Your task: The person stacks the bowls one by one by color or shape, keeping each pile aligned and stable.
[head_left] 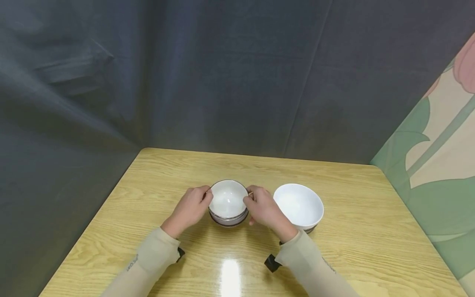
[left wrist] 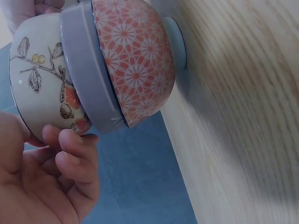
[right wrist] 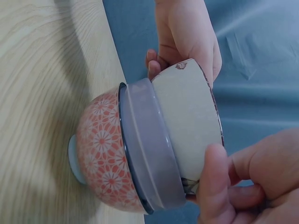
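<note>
Three nested bowls form a stack on the wooden table. At the bottom is a red bowl (left wrist: 135, 60) with white flower patterns and a pale foot. A grey-lilac bowl (right wrist: 152, 144) sits inside it, and a cream bowl (left wrist: 39, 70) painted with branches and leaves is topmost, tilted a little in the wrist views. My left hand (head_left: 191, 205) pinches the cream bowl's rim on the left, thumb over the edge and fingers under it. My right hand (head_left: 262, 206) pinches the same rim on the opposite side.
A white bowl (head_left: 298, 204) stands on the table (head_left: 371, 231) just right of my right hand, partly behind that wrist. Dark cloth (head_left: 237, 82) hangs along the back and left edges. A flower-patterned panel (head_left: 441, 181) borders the right side.
</note>
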Available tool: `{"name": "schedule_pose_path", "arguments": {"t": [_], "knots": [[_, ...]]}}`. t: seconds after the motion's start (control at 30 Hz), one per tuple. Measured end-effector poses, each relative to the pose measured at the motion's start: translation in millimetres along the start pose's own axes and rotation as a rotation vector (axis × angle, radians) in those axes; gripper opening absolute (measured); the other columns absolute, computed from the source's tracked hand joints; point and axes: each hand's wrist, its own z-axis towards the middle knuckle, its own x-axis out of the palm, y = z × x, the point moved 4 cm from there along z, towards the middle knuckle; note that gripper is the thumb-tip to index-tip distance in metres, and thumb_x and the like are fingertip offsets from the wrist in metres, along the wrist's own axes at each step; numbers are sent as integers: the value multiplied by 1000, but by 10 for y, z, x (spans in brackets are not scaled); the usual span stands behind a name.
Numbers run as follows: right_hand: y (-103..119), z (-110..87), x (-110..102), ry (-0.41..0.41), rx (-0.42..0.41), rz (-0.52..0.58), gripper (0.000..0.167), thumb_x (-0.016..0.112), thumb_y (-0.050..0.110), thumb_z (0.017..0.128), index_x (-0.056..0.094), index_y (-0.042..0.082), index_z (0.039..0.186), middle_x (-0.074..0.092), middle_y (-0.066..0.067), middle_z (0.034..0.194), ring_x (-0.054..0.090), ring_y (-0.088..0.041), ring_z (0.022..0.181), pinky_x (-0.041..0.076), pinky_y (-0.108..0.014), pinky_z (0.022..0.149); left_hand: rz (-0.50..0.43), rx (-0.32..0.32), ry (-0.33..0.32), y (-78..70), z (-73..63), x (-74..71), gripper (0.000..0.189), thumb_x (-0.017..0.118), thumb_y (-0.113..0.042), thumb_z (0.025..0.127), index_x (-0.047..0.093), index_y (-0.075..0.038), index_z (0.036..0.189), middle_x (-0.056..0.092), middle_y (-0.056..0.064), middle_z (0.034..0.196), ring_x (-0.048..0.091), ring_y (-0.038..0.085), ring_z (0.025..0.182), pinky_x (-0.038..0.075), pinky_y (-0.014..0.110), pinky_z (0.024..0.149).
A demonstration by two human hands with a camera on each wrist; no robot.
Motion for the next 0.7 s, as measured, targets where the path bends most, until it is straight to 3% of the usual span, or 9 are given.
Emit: {"name": "schedule_pose_path", "arguments": {"t": [0.7], "knots": [[-88,9,52,-13,-61,-22,42,44,5,96,56,-5,135,62,-6,76,58,-16,40,47,-30,40,22,5,2,54,11,97,35,39,-14,104,53,-12,72,42,-2,58,38,9,51,35,24,48]]}}
